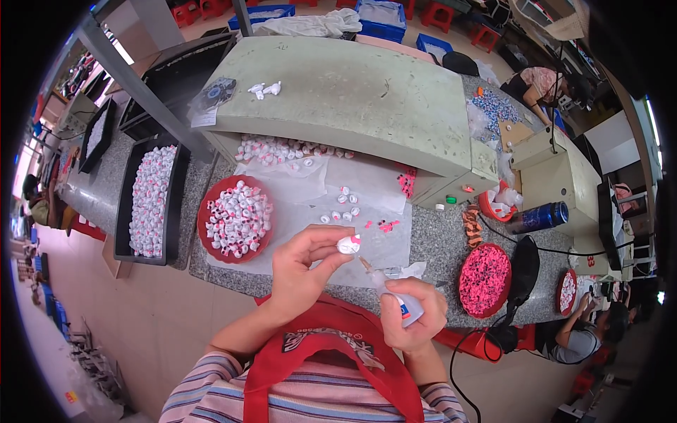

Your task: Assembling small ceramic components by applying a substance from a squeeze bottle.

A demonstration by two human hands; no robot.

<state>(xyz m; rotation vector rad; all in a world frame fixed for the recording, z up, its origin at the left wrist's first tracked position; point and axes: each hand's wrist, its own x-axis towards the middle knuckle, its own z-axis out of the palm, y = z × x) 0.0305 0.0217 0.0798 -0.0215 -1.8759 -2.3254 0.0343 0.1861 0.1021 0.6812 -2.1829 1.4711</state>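
Observation:
Between the thumb and fingers of my left hand is a small white rounded piece with a pink patch. My right hand is wrapped round a translucent squeeze bottle with a narrow brownish tip, which points up and left, just short of the white piece. Beyond my hands, several similar white pieces stand on the white paper sheet. Small pink parts lie loose beside them. A red bowl heaped with white-and-pink pieces is left of my left hand.
A black tray of white pieces lies at the far left. A pale green shelf spans the table's back. On the right are a red bowl of pink parts, a dark blue can and a black cable. Other people work at the right.

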